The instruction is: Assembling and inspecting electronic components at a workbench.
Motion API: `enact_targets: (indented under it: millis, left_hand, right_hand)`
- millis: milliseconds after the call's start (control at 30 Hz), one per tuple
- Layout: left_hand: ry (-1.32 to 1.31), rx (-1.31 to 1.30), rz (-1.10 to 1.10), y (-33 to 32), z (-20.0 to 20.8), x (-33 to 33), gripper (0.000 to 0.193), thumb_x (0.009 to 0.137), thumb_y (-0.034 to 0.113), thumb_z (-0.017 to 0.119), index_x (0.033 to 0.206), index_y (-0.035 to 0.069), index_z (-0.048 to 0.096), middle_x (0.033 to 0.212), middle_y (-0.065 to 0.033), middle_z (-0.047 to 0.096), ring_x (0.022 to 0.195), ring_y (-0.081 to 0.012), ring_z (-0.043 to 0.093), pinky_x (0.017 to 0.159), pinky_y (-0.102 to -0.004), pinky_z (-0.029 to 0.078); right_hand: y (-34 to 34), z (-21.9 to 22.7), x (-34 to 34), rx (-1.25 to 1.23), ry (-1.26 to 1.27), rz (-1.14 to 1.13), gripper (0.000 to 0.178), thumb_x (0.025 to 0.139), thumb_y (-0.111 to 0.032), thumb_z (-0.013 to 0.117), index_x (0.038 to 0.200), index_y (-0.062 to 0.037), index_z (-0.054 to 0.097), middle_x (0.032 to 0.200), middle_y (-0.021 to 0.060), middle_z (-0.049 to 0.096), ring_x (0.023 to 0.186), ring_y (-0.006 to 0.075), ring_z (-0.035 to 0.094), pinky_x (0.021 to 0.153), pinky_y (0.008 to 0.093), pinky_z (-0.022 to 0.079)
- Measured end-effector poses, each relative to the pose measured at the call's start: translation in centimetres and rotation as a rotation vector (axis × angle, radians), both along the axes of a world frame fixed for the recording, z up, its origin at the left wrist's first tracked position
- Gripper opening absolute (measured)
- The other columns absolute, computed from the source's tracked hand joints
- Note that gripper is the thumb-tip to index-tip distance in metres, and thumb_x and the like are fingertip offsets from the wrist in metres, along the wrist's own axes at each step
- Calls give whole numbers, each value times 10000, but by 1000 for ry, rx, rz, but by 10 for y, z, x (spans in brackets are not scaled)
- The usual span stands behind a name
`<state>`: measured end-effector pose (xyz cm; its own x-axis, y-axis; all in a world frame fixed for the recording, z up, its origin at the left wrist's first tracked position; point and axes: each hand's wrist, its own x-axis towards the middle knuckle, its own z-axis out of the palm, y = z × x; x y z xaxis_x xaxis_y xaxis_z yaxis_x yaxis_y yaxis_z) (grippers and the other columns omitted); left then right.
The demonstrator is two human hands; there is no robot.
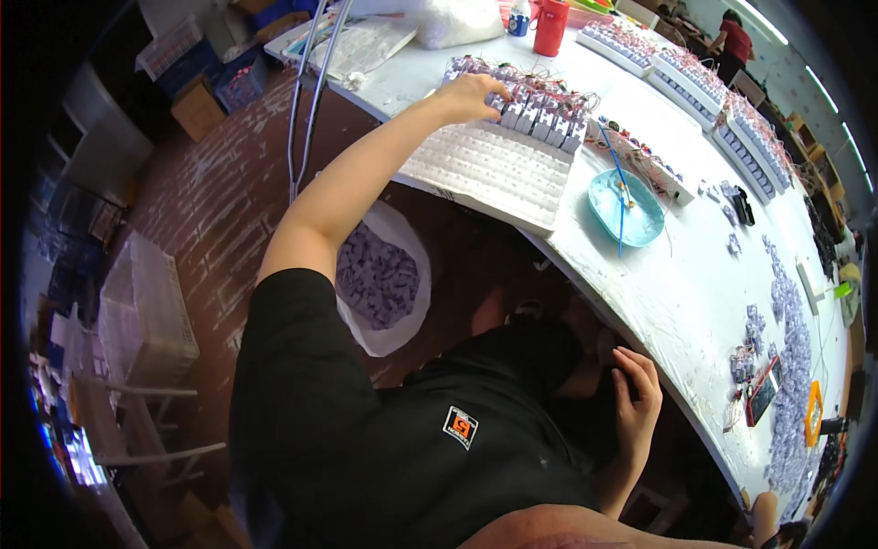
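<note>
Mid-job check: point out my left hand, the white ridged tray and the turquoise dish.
Left hand point(469, 96): head view, on the back of the hand.
White ridged tray point(494, 174): head view, on its exposed ridged surface.
Turquoise dish point(645, 222): head view, on its bare inside.

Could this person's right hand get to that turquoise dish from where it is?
Probably yes: the right hand appears empty, and only the edge of the white table seems to stand between it and the turquoise dish.
</note>
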<state>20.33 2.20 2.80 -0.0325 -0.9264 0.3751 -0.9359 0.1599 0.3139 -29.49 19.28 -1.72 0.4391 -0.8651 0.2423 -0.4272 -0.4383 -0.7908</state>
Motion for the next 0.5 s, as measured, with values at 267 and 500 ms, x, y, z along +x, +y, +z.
enact_targets:
  millis: [267,500]
  left_hand:
    - [33,4,13,-3,-1,4,441,736,220,823,1154,116,727,908,-128,721,826,-214,672,761,-322,530]
    - [288,-2,29,2,-12,14,424,772,187,821,1169,80,718,897,-108,724,755,-155,670,738,-293,552]
  right_hand:
    - [2,-1,-2,-3,13,-9,252,885,69,632,1126,24,692,1152,132,669,1097,240,634,973,307,467]
    - [1,0,-3,16,12,-15,252,884,66,633,1127,27,690,1144,134,670,1092,239,635,966,306,470]
